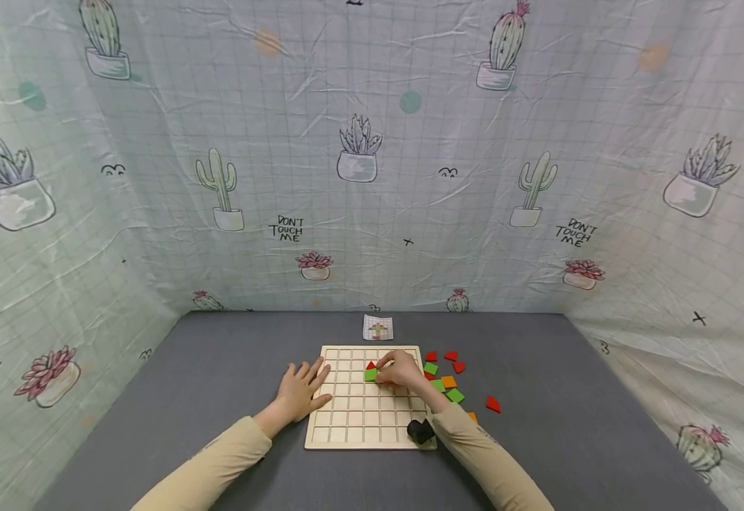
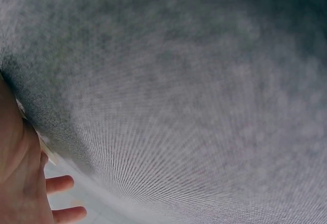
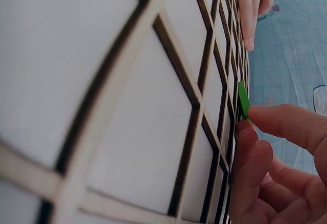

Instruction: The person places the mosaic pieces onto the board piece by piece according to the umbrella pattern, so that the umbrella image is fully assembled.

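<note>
A pale wooden board (image 1: 346, 419) with a raised grid lies on the dark table. On it, a green square tile (image 1: 370, 375) sits just below a small red tile (image 1: 370, 365). My right hand (image 1: 400, 370) is over the board with thumb and index finger at the green tile. In the right wrist view, those fingertips pinch the edge of a green tile (image 3: 244, 100) at the grid; the other fingers curl below. My left hand (image 1: 298, 394) rests at the board's left edge, fingers spread and holding nothing. Part of its palm (image 2: 20, 168) shows in the left wrist view.
Loose red (image 1: 458, 367), green (image 1: 455, 395) and orange tiles (image 1: 449, 382) lie right of the board, some partly behind my right forearm. A small picture card (image 1: 378, 328) lies beyond the board. A black device (image 1: 419, 431) is at my right wrist. Cactus-printed cloth (image 1: 372, 270) encloses the table.
</note>
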Demonstrator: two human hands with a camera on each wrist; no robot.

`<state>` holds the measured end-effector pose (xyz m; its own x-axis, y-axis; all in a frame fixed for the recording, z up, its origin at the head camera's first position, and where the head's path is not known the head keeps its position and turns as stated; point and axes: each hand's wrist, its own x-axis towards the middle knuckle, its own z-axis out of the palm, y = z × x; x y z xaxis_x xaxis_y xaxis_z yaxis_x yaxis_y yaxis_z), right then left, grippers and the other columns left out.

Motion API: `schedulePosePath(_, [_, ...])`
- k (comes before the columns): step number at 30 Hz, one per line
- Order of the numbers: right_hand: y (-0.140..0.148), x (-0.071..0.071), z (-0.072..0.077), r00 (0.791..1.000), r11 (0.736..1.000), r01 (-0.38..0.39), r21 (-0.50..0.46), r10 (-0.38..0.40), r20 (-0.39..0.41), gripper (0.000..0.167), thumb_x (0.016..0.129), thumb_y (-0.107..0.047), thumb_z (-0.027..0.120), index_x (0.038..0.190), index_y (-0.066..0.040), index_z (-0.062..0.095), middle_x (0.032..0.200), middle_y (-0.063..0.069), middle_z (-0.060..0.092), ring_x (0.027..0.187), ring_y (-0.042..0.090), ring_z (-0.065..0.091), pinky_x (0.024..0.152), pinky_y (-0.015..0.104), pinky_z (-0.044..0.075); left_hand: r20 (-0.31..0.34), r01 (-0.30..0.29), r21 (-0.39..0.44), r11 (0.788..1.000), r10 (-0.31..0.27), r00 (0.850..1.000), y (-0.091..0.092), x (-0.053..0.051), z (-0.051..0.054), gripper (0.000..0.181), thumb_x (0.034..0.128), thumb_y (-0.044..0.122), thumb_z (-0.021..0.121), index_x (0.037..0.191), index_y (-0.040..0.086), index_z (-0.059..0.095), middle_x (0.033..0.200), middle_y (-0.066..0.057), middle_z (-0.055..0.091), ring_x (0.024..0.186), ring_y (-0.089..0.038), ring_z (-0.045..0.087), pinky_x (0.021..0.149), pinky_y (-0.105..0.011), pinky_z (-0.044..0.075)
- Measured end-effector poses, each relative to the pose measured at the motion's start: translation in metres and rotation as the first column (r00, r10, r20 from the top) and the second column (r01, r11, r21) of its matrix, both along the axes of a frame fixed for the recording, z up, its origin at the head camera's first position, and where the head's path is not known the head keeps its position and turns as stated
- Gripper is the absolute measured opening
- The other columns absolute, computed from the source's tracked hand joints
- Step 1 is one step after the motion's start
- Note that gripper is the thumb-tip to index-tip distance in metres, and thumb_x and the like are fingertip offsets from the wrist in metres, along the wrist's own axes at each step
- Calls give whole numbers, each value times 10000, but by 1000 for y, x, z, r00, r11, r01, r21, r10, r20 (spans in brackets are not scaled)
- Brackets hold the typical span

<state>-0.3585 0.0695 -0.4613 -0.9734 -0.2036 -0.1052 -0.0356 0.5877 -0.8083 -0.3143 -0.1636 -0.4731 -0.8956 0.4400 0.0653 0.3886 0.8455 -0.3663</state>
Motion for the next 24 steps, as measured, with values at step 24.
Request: schedulePosePath(24, [12,-2,4,998,993,-53,-102,56,24,228,733,-54,681,938,38,642,673,136,660,463,104,474,484,266,439,5,1,3,1000,-1,1000,1,3,3,586,897,531,347,1376,193,359,1422,-17,353,1194,-262,419,930,-461,332])
